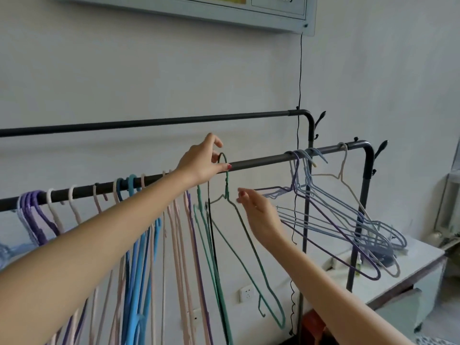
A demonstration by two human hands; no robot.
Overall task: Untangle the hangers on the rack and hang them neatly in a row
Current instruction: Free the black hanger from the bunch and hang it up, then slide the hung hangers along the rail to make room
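Far left on the front rail: purple hangers bunched, then pink hangers spaced out, then blue hangers close together. More pink and purple ones hang behind the left forearm, already roughly in a row.

Left hand is up at the rail, thumb and fingers pinching the hook of the green hanger. The hook sits at or just over the rail; contact is hard to tell. Its body dangles below, tilted, shoulder wire swinging toward bottom right. A second green hanger and a dark one hang just left of it, close, possibly touching.

Right hand is lower, fingers loosely spread, holding nothing, right beside the green hanger's neck and shoulder; can't tell if a fingertip touches the wire.

Further right: tangled clump of pale blue and purple hangers, hooks crowded together on the rail, bodies crossed and splayed out sideways. One beige hanger hangs near the rail's corner. Rear rail behind carries nothing visible. Black cable drops down the wall.

Handling guess: thin coated wire, light, springy, grippy coating so hooks snag each other. Best hold is the hook or twisted neck; steady the shoulder with the free hand. For the clump, lift one hook at a time rather than pulling the bodies.
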